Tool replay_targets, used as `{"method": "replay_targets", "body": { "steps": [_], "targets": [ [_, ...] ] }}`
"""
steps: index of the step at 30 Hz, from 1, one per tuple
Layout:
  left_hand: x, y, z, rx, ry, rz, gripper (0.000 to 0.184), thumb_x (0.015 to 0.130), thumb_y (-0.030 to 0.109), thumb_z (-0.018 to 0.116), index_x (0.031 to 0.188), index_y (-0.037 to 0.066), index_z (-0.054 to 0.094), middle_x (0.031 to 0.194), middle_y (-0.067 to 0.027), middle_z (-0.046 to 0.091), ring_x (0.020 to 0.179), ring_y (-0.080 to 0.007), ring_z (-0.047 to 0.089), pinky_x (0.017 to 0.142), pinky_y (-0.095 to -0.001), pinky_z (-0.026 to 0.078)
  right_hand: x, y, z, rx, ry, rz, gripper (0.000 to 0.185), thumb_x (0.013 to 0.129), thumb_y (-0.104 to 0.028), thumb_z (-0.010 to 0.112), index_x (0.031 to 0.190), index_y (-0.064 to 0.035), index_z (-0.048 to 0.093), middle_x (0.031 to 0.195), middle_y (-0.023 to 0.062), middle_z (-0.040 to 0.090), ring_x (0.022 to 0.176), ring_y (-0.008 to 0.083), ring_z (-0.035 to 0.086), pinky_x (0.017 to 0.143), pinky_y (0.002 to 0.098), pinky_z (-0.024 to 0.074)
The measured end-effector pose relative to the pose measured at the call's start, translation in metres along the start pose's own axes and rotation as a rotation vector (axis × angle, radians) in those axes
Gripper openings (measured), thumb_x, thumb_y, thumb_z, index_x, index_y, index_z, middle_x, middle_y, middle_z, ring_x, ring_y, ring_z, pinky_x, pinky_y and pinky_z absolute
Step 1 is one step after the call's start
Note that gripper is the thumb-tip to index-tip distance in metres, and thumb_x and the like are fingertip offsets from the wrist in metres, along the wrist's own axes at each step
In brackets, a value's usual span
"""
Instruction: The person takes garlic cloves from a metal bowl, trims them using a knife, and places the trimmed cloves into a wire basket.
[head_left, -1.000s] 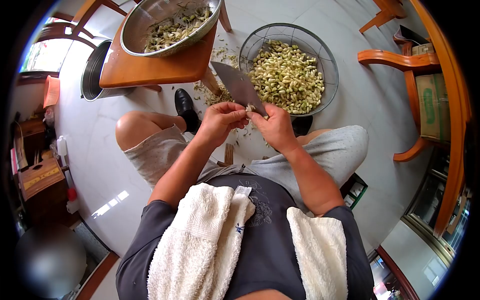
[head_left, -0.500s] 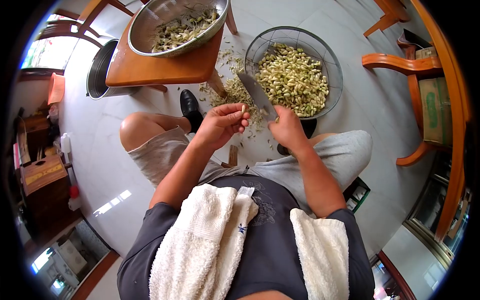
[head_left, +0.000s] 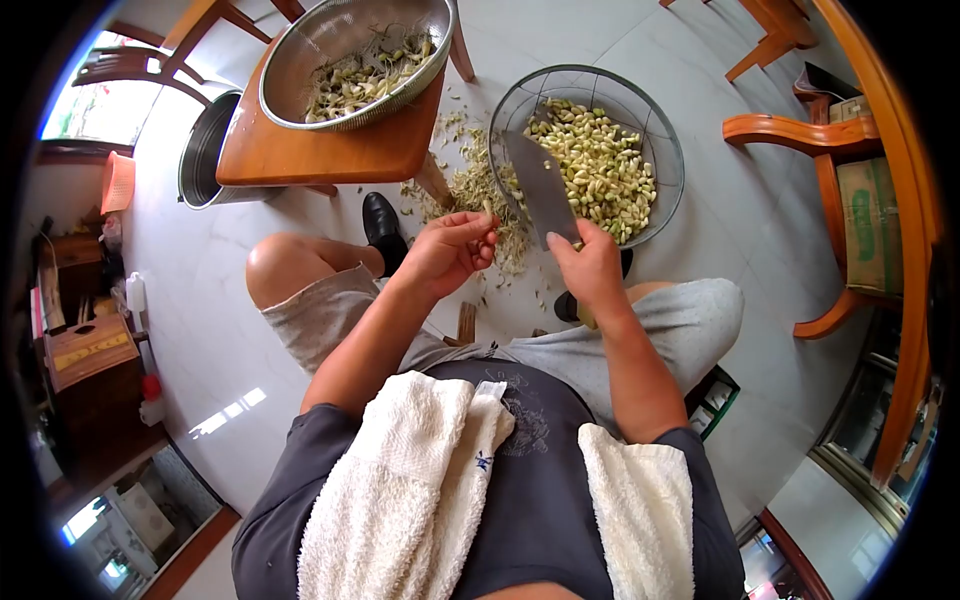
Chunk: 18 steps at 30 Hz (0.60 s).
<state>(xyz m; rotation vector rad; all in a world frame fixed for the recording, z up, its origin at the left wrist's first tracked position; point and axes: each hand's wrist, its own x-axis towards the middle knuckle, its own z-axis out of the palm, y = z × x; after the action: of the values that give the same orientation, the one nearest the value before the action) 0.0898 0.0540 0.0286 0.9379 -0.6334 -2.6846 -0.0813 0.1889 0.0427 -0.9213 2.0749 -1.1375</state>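
My left hand [head_left: 452, 252] is closed, pinching a small pale bulb [head_left: 488, 208] between thumb and fingertips. A cleaver [head_left: 545, 190] is in my right hand [head_left: 590, 268], its handle mostly hidden by the fingers. Its broad grey blade points up and away, apart from the left hand, and covers part of a round wire basket [head_left: 672, 185]. Many whitish-green bulbs [head_left: 610, 170] fill the basket's middle. Beneath both hands, the floor is strewn with trimmed roots and stem scraps [head_left: 480, 190].
A metal colander [head_left: 285, 85] of untrimmed, rooty bulbs rests on a wooden chair [head_left: 300, 160] at upper left. Beside that chair stands a metal bucket [head_left: 205, 160]. Wooden furniture and a cardboard box [head_left: 868, 225] line the right side.
The cleaver has moved right, away from the left hand, and its blade has turned to show more of its flat face. The left hand still pinches a bulb in nearly the same place.
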Motion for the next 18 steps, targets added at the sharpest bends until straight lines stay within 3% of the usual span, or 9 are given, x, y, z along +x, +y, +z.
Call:
{"method": "replay_targets", "body": {
  "steps": [1,2,3,7,9,12,15,17,18],
  "targets": [
    [0.006,0.0,0.003,0.043,0.022,-0.009,0.013,0.09,0.013,0.059,0.096,0.002,0.058,0.077,-0.0047,0.06,0.063,-0.0121,0.055,0.058,-0.024,0.045,0.001,-0.002,-0.005,0.029,0.04,-0.01,0.022,0.081,-0.016,0.066,0.089,0.0033,0.062,0.068,0.0062,0.064,0.058,0.0113,0.058,0.055,0.0302,0.046],
    [0.012,0.002,0.007,0.086,0.045,-0.011,0.013,0.09,0.013,0.06,0.096,0.002,0.057,0.076,-0.0044,0.059,0.062,-0.0119,0.054,0.057,-0.0238,0.044,0.003,-0.002,-0.009,0.109,0.073,0.033,0.022,0.079,-0.017,0.064,0.088,0.0024,0.062,0.069,0.0166,0.064,0.058,0.0257,0.061,0.058,0.0352,0.0464],
    [0.019,0.004,0.019,0.149,0.119,-0.006,0.014,0.088,0.015,0.062,0.092,0.002,0.058,0.073,-0.0041,0.057,0.058,-0.0117,0.051,0.053,-0.0239,0.041,0.005,0.006,-0.014,0.119,0.126,0.004,0.02,0.079,-0.016,0.065,0.087,0.0021,0.062,0.068,0.0149,0.063,0.056,0.0205,0.06,0.057,0.0341,0.046],
    [0.092,0.007,0.037,0.525,0.068,0.069,0.025,0.087,0.022,0.064,0.074,0.0,0.06,0.061,-0.0049,0.055,0.047,-0.0115,0.049,0.041,-0.0268,0.035,0.008,-0.003,-0.038,0.32,0.237,0.12,0.016,0.082,-0.015,0.065,0.086,0.0007,0.062,0.061,0.0029,0.058,0.052,0.0094,0.054,0.048,0.0261,0.0426],
    [0.118,0.011,0.052,0.757,0.115,0.001,0.026,0.084,0.026,0.067,0.076,0.002,0.062,0.062,-0.0045,0.056,0.051,-0.0112,0.053,0.042,-0.0257,0.038,0.01,-0.004,-0.048,0.383,0.245,0.11,0.014,0.083,-0.014,0.064,0.08,-0.0012,0.059,0.058,0.0004,0.054,0.045,0.0059,0.046,0.042,0.0225,0.0361],
    [0.146,-0.004,0.053,1.072,0.12,0.052,0.024,0.081,0.026,0.066,0.08,0.002,0.065,0.064,-0.0091,0.062,0.055,-0.0189,0.059,0.047,-0.0334,0.044,0.01,-0.005,-0.054,0.386,0.257,0.138,0.013,0.084,-0.013,0.064,0.084,-0.0002,0.061,0.06,0.0008,0.055,0.046,0.0062,0.047,0.043,0.0226,0.0369],
    [0.171,-0.025,0.011,1.869,-0.253,0.14,0.02,0.076,0.023,0.063,0.082,0.004,0.068,0.069,-0.0123,0.065,0.06,-0.0292,0.062,0.056,-0.0416,0.049,0.006,-0.002,-0.053,0.37,0.225,0.148,0.015,0.084,-0.013,0.064,0.088,0.0008,0.062,0.063,0.0014,0.057,0.048,0.0066,0.049,0.044,0.0229,0.0381],
    [0.132,-0.017,0.003,1.985,-0.505,0.044,0.022,0.073,0.022,0.062,0.081,0.002,0.068,0.076,-0.016,0.065,0.067,-0.0352,0.061,0.064,-0.0444,0.049,0.004,-0.002,-0.051,0.348,0.184,0.151,0.017,0.084,-0.013,0.064,0.091,0.0015,0.063,0.065,0.0019,0.059,0.05,0.0071,0.051,0.045,0.0235,0.0396],
    [0.096,-0.006,0.017,2.168,-0.459,0.101,0.021,0.074,0.023,0.062,0.08,0.002,0.068,0.077,-0.0159,0.065,0.07,-0.0338,0.062,0.066,-0.0428,0.049,0.003,-0.004,-0.049,0.304,0.171,0.145,0.013,0.084,-0.012,0.063,0.085,0.0009,0.06,0.068,0.0028,0.059,0.053,0.0071,0.051,0.045,0.0218,0.041]
  ]
}}
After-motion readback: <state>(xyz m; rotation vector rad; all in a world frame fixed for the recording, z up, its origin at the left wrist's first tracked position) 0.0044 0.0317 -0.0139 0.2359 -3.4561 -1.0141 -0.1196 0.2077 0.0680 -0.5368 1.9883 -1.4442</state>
